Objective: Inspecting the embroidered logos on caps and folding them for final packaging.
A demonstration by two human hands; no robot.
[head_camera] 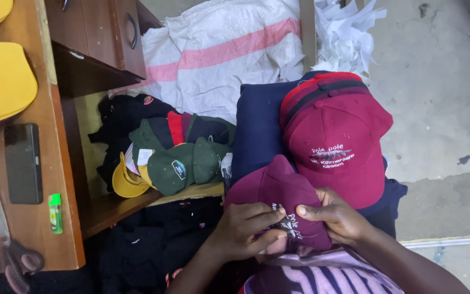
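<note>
Maroon cap (278, 190): lying on lap, both hands pinching its embroidered front, left hand (243, 228), right hand (335, 215); stack of maroon caps (335, 136) sitting just beyond; green caps (183, 158) waiting on shelf

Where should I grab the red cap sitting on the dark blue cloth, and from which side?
Probably by its brim. The red cap lies flat on the dark blue cloth with the brim pointing toward you, free at its right edge. Come in from the right with the right hand, pinching the stiff brim; the soft crown would likely crumple.
</note>
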